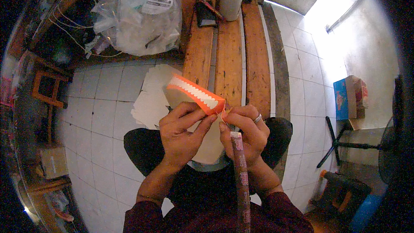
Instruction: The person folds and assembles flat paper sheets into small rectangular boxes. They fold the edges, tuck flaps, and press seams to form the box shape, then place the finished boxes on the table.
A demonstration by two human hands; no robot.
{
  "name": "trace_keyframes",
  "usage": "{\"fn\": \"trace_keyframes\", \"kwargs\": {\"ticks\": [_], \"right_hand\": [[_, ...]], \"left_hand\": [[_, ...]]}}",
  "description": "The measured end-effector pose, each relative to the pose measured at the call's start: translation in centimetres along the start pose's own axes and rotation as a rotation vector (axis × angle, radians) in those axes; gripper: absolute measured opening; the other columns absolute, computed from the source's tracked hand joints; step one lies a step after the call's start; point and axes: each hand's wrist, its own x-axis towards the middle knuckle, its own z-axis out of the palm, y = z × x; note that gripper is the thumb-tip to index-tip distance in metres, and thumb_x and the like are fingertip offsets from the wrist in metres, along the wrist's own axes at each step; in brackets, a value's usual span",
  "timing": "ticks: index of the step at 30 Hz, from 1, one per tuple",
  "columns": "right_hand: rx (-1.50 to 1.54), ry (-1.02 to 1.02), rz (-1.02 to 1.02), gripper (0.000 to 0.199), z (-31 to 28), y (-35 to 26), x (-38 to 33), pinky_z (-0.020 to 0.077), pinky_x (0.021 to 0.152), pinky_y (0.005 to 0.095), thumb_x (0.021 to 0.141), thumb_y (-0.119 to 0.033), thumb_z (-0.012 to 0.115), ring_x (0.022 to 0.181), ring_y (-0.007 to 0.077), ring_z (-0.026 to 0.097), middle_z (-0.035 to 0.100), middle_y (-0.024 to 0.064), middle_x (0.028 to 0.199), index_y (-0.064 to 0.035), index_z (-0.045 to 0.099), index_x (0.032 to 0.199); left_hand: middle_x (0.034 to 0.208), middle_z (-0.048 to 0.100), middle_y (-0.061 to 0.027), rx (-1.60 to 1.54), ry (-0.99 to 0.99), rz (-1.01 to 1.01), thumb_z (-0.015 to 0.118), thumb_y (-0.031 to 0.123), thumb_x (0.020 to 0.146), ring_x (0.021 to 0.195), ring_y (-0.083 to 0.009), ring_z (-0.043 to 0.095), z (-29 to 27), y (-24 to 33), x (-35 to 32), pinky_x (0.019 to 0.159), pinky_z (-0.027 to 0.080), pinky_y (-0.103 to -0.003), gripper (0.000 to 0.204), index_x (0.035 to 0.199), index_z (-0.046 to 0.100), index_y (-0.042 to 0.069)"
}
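An orange strip with a white scalloped band (196, 92) slants up and to the left over my lap, looking like paper or thin card. My left hand (183, 131) pinches its lower right end between thumb and fingers. My right hand (246, 130), with a ring on one finger, closes on the same end, beside a small pale bit whose kind I cannot make out. A brown strap-like strip with pink patterns (240, 181) runs down in front of my right wrist; whether that hand grips it is unclear. A pale sheet (208, 144) lies beneath my hands.
A slatted wooden bench (228, 62) extends ahead, bearing a cloudy jar (231, 2), a dark phone-like slab (207, 18) and small bottles. Cream card with jagged edges (151, 95) lies left of centre. Plastic bags (138, 21) stand far left, a blue box (341, 99) right.
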Motion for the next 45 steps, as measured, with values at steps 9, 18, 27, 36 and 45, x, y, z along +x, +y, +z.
{"fn": "trace_keyframes", "kwargs": {"ticks": [9, 18, 27, 36, 45], "right_hand": [[0.031, 0.013, 0.016, 0.015, 0.0, 1.2, -0.4, 0.0472, 0.061, 0.0305, 0.067, 0.005, 0.068, 0.066, 0.0221, 0.058, 0.060, 0.0138, 0.076, 0.0015, 0.060, 0.079], [0.076, -0.012, 0.086, 0.014, 0.0, 0.9, -0.7, 0.0478, 0.061, 0.0298, 0.067, 0.006, 0.067, 0.067, 0.0218, 0.060, 0.061, 0.0141, 0.077, 0.0014, 0.060, 0.077], [0.007, -0.056, 0.001, 0.021, 0.4, 1.0, -0.2, 0.0485, 0.061, 0.0279, 0.066, 0.008, 0.071, 0.066, 0.0214, 0.060, 0.063, 0.0104, 0.078, 0.0004, 0.065, 0.085], [-0.292, -0.165, 0.044, 0.042, 2.8, 0.2, -2.7, 0.0364, 0.092, 0.0453, 0.083, -0.021, 0.061, 0.109, 0.0377, 0.046, 0.044, 0.0216, 0.130, -0.0091, 0.057, 0.123], [0.102, -0.307, 0.237, 0.055, 0.7, 2.3, 0.5, 0.0429, 0.093, 0.0433, 0.078, -0.022, 0.073, 0.112, 0.0334, 0.052, 0.050, 0.0243, 0.122, -0.0027, 0.051, 0.124]], "left_hand": [[0.087, 0.066, -0.0107, 0.059, -0.097, 0.058, 0.074, -0.003, 0.070, 0.076, -0.0193, 0.065, 0.0, 0.3, 0.7, 0.067, 0.050, -0.026, 0.025, 0.094, 0.071, 0.003], [0.090, 0.068, -0.0085, -0.106, -0.240, -0.054, 0.072, 0.000, 0.073, 0.081, -0.0164, 0.065, -1.2, -0.8, 0.9, 0.074, 0.051, -0.027, 0.021, 0.093, 0.071, 0.001], [0.090, 0.069, -0.0058, -0.379, -0.261, -0.438, 0.073, 0.000, 0.075, 0.085, -0.0122, 0.063, -1.6, -0.9, 0.6, 0.077, 0.051, -0.025, 0.019, 0.094, 0.070, 0.000], [0.096, 0.066, -0.0131, -0.142, -0.075, -0.218, 0.069, 0.003, 0.078, 0.089, -0.0176, 0.064, -0.7, -1.4, -0.5, 0.077, 0.051, -0.028, 0.026, 0.103, 0.066, -0.003], [0.086, 0.065, -0.0089, -0.295, -0.065, -0.285, 0.066, 0.003, 0.082, 0.077, -0.0131, 0.061, -0.9, -0.2, 0.3, 0.072, 0.050, -0.025, 0.016, 0.097, 0.064, -0.003]]}}
